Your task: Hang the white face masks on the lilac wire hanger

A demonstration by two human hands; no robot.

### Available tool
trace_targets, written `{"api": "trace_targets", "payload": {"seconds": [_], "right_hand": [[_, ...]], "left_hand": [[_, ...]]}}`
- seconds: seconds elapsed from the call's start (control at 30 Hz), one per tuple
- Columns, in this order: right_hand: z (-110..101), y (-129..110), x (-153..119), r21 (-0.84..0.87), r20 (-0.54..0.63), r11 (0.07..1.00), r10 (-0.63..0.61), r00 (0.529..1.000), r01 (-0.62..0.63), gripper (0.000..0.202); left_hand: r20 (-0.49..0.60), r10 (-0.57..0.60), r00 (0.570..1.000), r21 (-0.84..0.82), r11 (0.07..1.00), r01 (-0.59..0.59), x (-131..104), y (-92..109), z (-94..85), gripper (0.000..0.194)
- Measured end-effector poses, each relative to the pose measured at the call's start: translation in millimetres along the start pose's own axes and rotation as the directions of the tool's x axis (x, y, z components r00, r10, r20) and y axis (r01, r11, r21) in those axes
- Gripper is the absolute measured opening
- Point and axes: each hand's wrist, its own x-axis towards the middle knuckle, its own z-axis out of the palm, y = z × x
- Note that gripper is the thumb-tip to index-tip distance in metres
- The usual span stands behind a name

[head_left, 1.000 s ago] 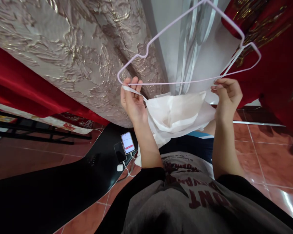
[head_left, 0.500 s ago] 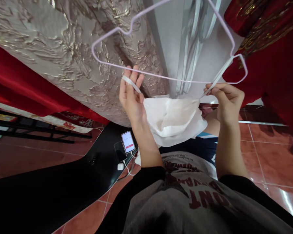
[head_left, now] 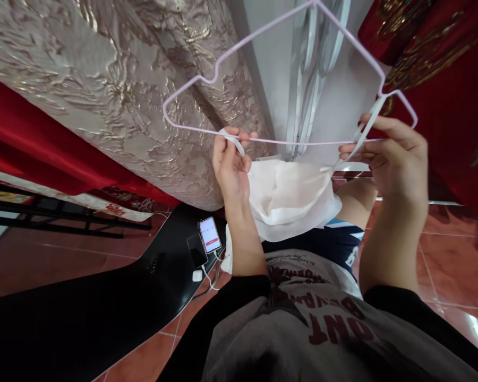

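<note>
A pale lilac clothes hanger (head_left: 287, 142) hangs in front of me, its lower bar running level. From it, by a strap looped over the right notch, hangs a white cloth garment (head_left: 292, 193). My left hand (head_left: 233, 164) has its fingers curled at the lower bar, with the garment's left strap (head_left: 234, 140) across them. At the hanger's right end, my right hand (head_left: 398, 154) closes around the bar beside the right strap (head_left: 368, 127). Its fingertips partly cover the bar there.
Silvery embossed fabric (head_left: 119, 101) hangs at the left, and red gold-trimmed cloth (head_left: 454, 90) at the right. On a black bench (head_left: 103, 307) lie a lit phone (head_left: 210, 236), a dark phone (head_left: 197, 251) and a small white case (head_left: 197, 276), with white cables.
The hanger sits slightly lower and further right. My left hand has moved right and curled in at the bar. My right hand has shifted outward and up, onto the hanger's right end.
</note>
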Motion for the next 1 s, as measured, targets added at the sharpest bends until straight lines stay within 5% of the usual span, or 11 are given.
{"api": "trace_targets", "payload": {"seconds": [0.17, 0.27, 0.4, 0.57, 0.7, 0.77, 0.87, 0.97, 1.0], "right_hand": [[-19, -46, -2, -0.233, 0.144, 0.965, 0.157, 0.977, -0.121, 0.026], [-15, -59, 0, -0.177, 0.098, 0.984, 0.021, 0.995, -0.004, 0.024], [-9, -36, 25, -0.030, -0.018, 0.977, -0.214, 0.977, 0.213, 0.032], [-21, 16, 68, 0.181, -0.096, 0.813, -0.545, 0.833, 0.553, 0.046], [-49, 43, 79, 0.103, -0.219, 0.665, -0.710, 0.669, 0.739, 0.050], [-60, 47, 71, -0.004, -0.359, 0.662, -0.700, 0.617, 0.749, 0.047], [-56, 37, 45, -0.124, -0.528, 0.755, -0.600, 0.601, 0.644, 0.039], [-28, 15, 18, -0.219, -0.532, 0.793, -0.585, 0.612, 0.568, 0.014], [-18, 9, 11, -0.239, -0.471, 0.794, -0.598, 0.648, 0.559, 0.012]], "left_hand": [[-0.006, -0.016, 1.000, 0.014, 1.000, 0.016, 0, -1, 3.4, 0.017], [0.025, -0.015, 1.000, -0.030, 0.999, 0.016, -2, 0, 4.9, 0.014], [0.086, -0.005, 0.996, -0.080, 0.997, 0.012, -5, -3, 8.8, 0.015], [0.072, -0.019, 0.997, -0.065, 0.998, 0.024, -3, -10, 8.1, 0.015], [0.107, -0.012, 0.994, -0.092, 0.996, 0.022, -1, -14, 2.8, 0.012], [0.124, -0.017, 0.992, -0.106, 0.994, 0.030, 0, -15, 1.1, 0.011], [0.120, -0.046, 0.992, -0.113, 0.992, 0.059, 0, -18, 0.8, 0.014], [0.148, -0.059, 0.987, -0.111, 0.991, 0.076, -1, -21, 3.0, 0.012], [0.156, -0.065, 0.986, -0.105, 0.991, 0.082, -1, -21, 4.1, 0.012]]}}
